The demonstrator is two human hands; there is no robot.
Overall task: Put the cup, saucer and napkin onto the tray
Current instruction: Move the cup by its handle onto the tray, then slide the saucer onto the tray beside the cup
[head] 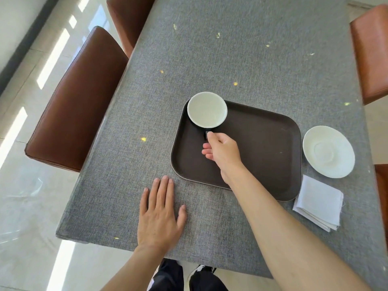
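Observation:
A dark brown tray (pixel 262 156) lies on the grey tablecloth. A white cup (pixel 206 109) with a dark handle stands at the tray's far left corner, seen from above. My right hand (pixel 222 151) pinches the cup's handle. My left hand (pixel 159 213) rests flat on the cloth, fingers apart, near the tray's front left corner. A white saucer (pixel 328 151) sits on the table just right of the tray. A folded white napkin (pixel 319 202) lies off the tray's front right corner.
The grey-clothed table (pixel 231 59) stretches away beyond the tray. Brown leather chairs stand along the left (pixel 77 101) and right (pixel 371 53) sides. The table's front edge (pixel 105 241) is close to my body, with glossy floor tiles to the left.

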